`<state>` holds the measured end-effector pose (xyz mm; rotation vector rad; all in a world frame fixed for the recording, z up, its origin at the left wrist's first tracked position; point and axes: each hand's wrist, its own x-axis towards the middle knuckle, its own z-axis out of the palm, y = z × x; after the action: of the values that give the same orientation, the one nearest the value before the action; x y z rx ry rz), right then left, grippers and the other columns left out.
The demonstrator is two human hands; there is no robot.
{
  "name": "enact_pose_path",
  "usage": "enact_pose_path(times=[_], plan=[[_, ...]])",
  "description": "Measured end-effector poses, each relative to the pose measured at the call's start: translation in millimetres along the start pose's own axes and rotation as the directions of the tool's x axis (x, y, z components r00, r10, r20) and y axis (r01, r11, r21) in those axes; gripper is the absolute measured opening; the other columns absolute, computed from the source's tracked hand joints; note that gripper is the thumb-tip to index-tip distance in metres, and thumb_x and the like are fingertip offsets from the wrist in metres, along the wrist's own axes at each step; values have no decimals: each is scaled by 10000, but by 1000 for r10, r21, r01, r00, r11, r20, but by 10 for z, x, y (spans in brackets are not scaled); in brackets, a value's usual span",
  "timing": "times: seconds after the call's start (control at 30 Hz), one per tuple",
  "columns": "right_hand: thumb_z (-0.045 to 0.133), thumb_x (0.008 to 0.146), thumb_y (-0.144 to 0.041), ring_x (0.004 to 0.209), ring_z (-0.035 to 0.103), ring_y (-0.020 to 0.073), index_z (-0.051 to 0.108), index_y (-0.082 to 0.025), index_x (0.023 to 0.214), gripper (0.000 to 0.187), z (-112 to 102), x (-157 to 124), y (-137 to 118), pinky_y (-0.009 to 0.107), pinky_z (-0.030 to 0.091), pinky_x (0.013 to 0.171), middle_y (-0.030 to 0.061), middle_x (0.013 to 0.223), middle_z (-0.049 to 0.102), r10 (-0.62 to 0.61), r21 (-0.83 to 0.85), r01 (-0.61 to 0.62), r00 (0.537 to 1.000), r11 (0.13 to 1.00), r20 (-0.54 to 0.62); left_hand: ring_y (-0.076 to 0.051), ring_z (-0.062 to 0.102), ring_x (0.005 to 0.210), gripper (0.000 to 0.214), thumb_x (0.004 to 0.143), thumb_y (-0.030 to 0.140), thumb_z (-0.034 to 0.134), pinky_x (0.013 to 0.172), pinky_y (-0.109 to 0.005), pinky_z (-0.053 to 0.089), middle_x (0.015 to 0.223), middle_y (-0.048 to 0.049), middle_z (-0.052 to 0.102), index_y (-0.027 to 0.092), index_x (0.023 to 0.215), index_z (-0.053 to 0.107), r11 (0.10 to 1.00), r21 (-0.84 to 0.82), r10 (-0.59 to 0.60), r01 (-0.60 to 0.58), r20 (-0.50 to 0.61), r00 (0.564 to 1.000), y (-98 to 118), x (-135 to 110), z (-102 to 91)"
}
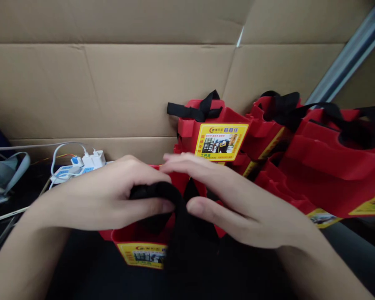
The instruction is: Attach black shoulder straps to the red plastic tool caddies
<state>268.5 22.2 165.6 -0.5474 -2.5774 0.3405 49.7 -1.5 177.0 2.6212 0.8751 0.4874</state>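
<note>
The flat black fabric strap looped above an open red plastic box with a yellow printed label, which sat beneath both hands at lower centre. The left hand pinched the strap between thumb and fingers; the right hand was just beside it, whether gripping I could not tell. Beyond, similar red plastic boxes stood rightward before a brown cardboard wall; leftward lay a white power strip.

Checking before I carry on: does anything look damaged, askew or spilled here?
The cardboard behind the red boxes has a narrow bright slit where creases meet; the surface around it looks closed, so it may be torn. Nothing looks spilled.
</note>
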Motion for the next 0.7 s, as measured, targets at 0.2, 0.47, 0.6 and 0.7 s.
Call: enact_pose_path(times=[0.2,0.47,0.6,0.7], plan=[[542,848,-334,670,607,128,353,-213,1329,532,221,91,-68,221,485,543,19,850,646,220,219,-228,974,949,60,-96,592,715,152,853,314,520,639,-168,435,829,54,663,246,932,631,985,100,-116,140,-217,969,-147,121,81],[464,889,-278,396,508,51,549,-135,662,282,-38,18,130,148,395,385,-23,523,558,340,459,-377,926,805,164,-99,560,762,69,757,202,629,685,-159,434,819,31,641,171,818,639,958,-38,-284,285,29,958,-667,-347,-424],[537,847,-238,452,526,67,632,-121,752,178,-155,-23,316,164,421,440,-15,544,576,115,508,-292,929,810,351,-75,548,655,81,767,177,592,610,-143,434,731,48,643,134,746,656,868,-134,-493,478,-115,862,-1121,-687,-581],[561,826,-222,660,594,113,663,-104,802,157,-133,2,425,211,469,596,50,742,634,-69,539,-155,926,828,371,-89,566,628,66,703,203,666,594,-156,446,675,60,649,140,707,684,877,-156,-479,454,-209,853,-1364,-765,-472]])
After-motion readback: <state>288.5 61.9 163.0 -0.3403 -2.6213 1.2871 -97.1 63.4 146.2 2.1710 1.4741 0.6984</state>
